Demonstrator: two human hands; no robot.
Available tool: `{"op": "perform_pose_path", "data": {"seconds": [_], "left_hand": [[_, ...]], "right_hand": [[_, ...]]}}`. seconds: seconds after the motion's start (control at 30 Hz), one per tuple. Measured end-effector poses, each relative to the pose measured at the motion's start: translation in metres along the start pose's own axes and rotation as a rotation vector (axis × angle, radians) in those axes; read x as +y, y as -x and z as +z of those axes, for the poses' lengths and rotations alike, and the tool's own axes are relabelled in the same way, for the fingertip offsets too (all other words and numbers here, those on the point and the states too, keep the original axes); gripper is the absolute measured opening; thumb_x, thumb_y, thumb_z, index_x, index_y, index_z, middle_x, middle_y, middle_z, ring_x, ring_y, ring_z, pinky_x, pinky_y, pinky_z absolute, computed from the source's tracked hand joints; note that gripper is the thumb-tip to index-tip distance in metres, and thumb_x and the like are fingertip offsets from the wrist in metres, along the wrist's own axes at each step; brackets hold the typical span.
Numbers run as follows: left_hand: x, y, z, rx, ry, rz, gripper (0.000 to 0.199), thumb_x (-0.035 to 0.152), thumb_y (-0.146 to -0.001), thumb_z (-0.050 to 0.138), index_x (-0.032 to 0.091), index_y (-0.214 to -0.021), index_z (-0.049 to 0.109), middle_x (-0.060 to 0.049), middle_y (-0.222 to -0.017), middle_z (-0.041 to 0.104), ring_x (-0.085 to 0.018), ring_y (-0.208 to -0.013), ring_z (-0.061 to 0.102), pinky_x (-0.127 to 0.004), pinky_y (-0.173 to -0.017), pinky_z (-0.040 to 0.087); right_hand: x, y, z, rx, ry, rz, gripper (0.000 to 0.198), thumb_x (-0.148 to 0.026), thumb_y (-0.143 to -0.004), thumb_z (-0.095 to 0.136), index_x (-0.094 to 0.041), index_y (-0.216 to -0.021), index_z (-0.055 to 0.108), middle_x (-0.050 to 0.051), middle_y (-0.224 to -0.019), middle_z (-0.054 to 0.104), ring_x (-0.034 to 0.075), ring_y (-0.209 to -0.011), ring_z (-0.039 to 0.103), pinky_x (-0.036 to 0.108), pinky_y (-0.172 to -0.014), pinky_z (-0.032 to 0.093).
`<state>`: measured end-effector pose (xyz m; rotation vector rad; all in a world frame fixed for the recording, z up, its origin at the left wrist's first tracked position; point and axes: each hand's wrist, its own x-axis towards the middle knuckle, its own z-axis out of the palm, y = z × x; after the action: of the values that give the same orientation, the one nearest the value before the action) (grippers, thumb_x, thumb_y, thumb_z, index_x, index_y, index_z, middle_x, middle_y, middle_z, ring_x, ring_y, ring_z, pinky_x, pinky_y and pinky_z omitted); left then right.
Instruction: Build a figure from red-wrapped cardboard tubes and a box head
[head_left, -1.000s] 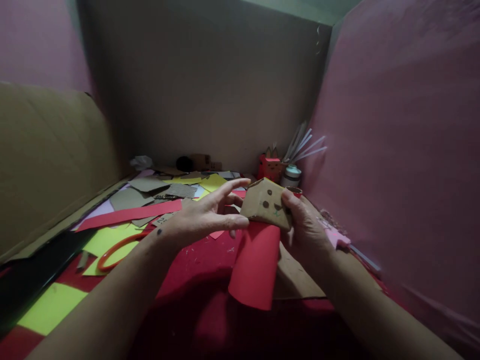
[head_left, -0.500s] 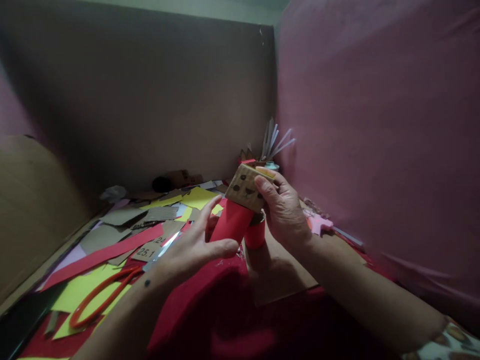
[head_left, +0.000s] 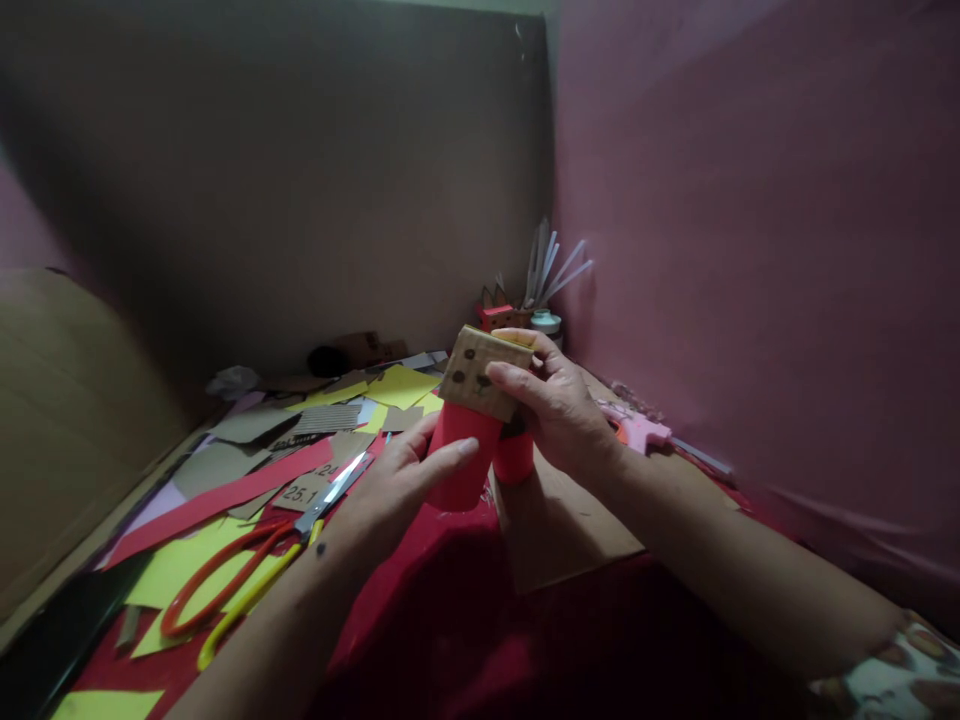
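A tilted cardboard square point(head_left: 480, 378) with dark drawn spots like a face sits against the top of a red paper tube point(head_left: 463, 460). My right hand point(head_left: 561, 412) pinches the square at its right side, thumb on the front and fingers behind the upper edge. My left hand point(head_left: 409, 475) is closed around the red tube, its thumb across the front. Just behind, a shorter red tube point(head_left: 514, 460) stands on a flat cardboard piece point(head_left: 562, 535), partly hidden by the square and my right hand.
Scissors point(head_left: 311, 520) with orange and yellow handles lie beside my left forearm, among yellow paper point(head_left: 180, 565), a red strip point(head_left: 225, 495) and cardboard scraps. A pink tool point(head_left: 637, 430) lies to the right. White sticks point(head_left: 551, 270) stand in the back corner near a lidded jar point(head_left: 546, 322).
My left hand has closed from a spread pose onto the red tube. The square and tube have become more upright and shifted slightly left; my right thumb has slid further across the square.
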<state>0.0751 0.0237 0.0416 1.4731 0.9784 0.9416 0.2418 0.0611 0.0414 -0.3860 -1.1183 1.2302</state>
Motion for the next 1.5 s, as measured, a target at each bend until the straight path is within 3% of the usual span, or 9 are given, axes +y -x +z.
{"op": "perform_pose_path", "data": {"seconds": [0.17,0.4,0.7,0.93,1.5], "left_hand": [[-0.005,-0.001,0.002,0.004,0.007,0.015,0.040,0.045,-0.081,0.068,0.021,-0.113,0.060,-0.002,-0.092,0.066,-0.017,-0.079,0.059,-0.029,-0.070,0.047],[-0.003,0.000,0.004,0.009,-0.139,0.055,0.039,0.050,-0.087,0.059,0.021,-0.112,0.060,-0.004,-0.096,0.066,-0.016,-0.075,0.055,-0.028,-0.065,0.046],[0.003,0.002,0.007,0.011,-0.273,0.111,0.040,0.046,-0.091,0.051,0.022,-0.123,0.057,-0.006,-0.117,0.066,-0.024,-0.095,0.060,-0.036,-0.084,0.050],[0.002,0.004,0.006,0.057,-0.370,0.101,0.047,0.055,-0.088,0.050,0.022,-0.120,0.059,-0.007,-0.112,0.068,-0.028,-0.100,0.061,-0.040,-0.086,0.051],[0.004,0.003,0.009,0.065,-0.333,0.120,0.040,0.050,-0.089,0.053,0.022,-0.116,0.061,-0.007,-0.112,0.067,-0.029,-0.101,0.059,-0.037,-0.085,0.048]], "right_hand": [[0.005,0.001,-0.001,-0.035,-0.006,-0.007,0.039,-0.028,-0.067,0.082,-0.027,-0.100,0.061,-0.002,-0.092,0.066,0.014,-0.083,0.061,0.030,-0.077,0.051],[0.011,-0.002,-0.004,-0.056,0.003,-0.029,0.036,-0.028,-0.068,0.081,-0.029,-0.100,0.063,-0.004,-0.094,0.065,0.014,-0.084,0.060,0.031,-0.079,0.052],[0.014,-0.001,-0.007,-0.053,0.011,-0.001,0.037,-0.028,-0.068,0.082,-0.030,-0.100,0.064,-0.004,-0.095,0.065,0.014,-0.086,0.061,0.033,-0.083,0.051],[0.012,0.000,-0.005,-0.038,-0.011,0.032,0.038,-0.030,-0.065,0.083,-0.029,-0.098,0.063,-0.004,-0.094,0.065,0.015,-0.086,0.061,0.033,-0.083,0.052],[0.012,0.001,-0.007,-0.060,0.022,-0.008,0.035,-0.029,-0.068,0.080,-0.031,-0.098,0.062,-0.005,-0.094,0.063,0.014,-0.085,0.060,0.032,-0.081,0.053]]}}
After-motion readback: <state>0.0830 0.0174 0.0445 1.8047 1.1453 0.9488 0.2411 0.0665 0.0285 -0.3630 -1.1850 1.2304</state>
